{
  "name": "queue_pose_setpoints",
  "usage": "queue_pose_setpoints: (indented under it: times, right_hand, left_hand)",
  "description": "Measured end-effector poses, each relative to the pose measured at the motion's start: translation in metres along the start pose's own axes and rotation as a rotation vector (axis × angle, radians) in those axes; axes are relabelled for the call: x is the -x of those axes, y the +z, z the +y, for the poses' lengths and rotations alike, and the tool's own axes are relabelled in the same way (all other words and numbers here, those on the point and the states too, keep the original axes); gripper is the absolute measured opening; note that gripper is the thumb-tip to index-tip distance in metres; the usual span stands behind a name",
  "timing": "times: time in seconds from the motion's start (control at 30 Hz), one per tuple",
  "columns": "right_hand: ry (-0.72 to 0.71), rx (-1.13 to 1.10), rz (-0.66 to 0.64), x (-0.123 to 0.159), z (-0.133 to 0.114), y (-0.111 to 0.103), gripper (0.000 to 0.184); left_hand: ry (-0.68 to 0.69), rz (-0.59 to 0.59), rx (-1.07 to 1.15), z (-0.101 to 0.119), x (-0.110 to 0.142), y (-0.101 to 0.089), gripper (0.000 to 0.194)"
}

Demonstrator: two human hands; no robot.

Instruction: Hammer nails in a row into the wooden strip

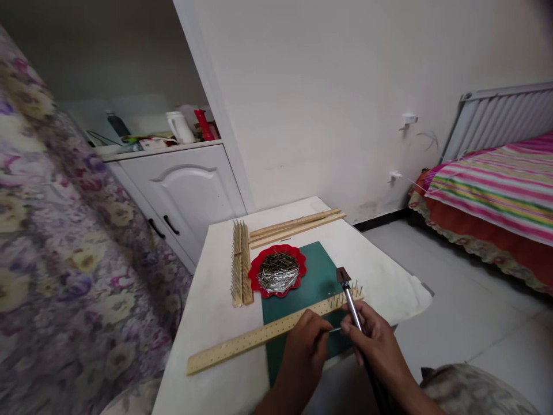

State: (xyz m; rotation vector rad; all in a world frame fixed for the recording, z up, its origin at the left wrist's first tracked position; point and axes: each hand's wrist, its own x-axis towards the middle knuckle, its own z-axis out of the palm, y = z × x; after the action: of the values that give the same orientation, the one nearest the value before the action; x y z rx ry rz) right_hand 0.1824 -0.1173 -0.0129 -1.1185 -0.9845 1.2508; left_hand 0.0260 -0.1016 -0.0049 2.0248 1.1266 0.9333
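**Nail point(334, 330) and hammer point(354, 311) held beside a drilled wooden strip point(254, 338)**

The left hand point(306, 343) pinches the nail, which spans the gap to the right hand's point(377, 337) fingertips. The right hand grips the hammer by its handle, head up near the strip's nail-studded end. The strip slants just beyond both hands, across a green cutting mat point(317, 256) and the desk point(207, 311). Farther off sits a red scalloped dish point(255, 276) of nails point(279, 272).

A white cabinet point(185, 187) and a bed point(496, 178) flank the pale wall point(324, 115).
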Motion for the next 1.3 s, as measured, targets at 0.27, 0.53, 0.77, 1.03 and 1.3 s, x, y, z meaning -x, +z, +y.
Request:
queue_pose_setpoints:
  times: [0.27, 0.53, 0.77, 1.03, 1.3]
  right_hand:
    - [-0.019, -0.07, 0.003, 0.0, -0.003, -0.002, 0.029]
    - [0.001, -0.046, -0.011, 0.001, -0.005, 0.001, 0.029]
    - [-0.024, -0.025, 0.029, 0.0, -0.007, -0.004, 0.025]
    - [-0.006, -0.023, 0.008, 0.001, -0.004, -0.006, 0.024]
    - [0.001, -0.019, 0.004, 0.002, -0.004, -0.005, 0.024]
  left_hand:
    - [-0.394, 0.189, 0.727, -0.009, -0.001, 0.03, 0.018]
    - [-0.327, 0.271, 0.761, -0.007, -0.009, 0.025, 0.019]
    - [-0.173, 0.243, 0.205, -0.029, -0.035, 0.003, 0.019]
    - [-0.067, 0.208, -0.027, -0.045, -0.047, 0.018, 0.019]
    - [-0.042, 0.195, -0.123, -0.051, -0.048, 0.023, 0.017]
